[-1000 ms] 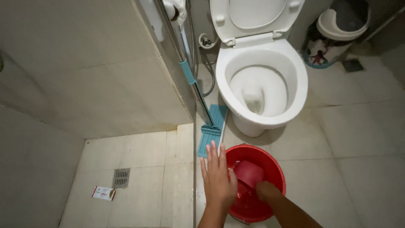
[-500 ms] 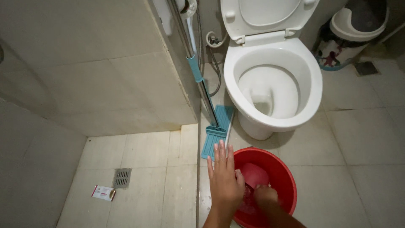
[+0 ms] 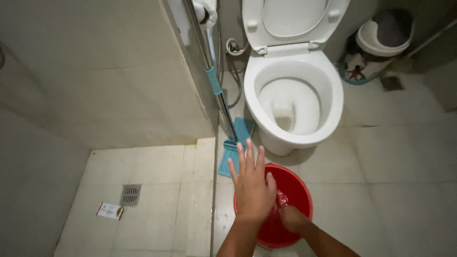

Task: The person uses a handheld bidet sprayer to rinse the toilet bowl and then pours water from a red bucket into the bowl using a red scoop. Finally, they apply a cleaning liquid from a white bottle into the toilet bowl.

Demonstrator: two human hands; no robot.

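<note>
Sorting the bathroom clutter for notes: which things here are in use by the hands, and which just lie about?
In use: red bucket, left hand spread over its rim, right hand dipped inside.

Lying about: blue mop, toilet, lidded bin, small packet, floor drain.

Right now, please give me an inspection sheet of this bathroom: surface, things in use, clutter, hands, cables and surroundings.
Surface: pale tiled floor, wet patch beside the bucket.
Things in use: red bucket on the floor before the toilet; something pinkish inside, unclear.
Clutter: small wrapped packet near the floor drain.
Hands: left hand flat, fingers spread, over the bucket rim; right hand inside the bucket, grip unclear.
Cables: none seen; a hose hangs beside the toilet.
Surroundings: white toilet, lid up; blue flat mop leaning on the partition; lidded waste bin.
</note>
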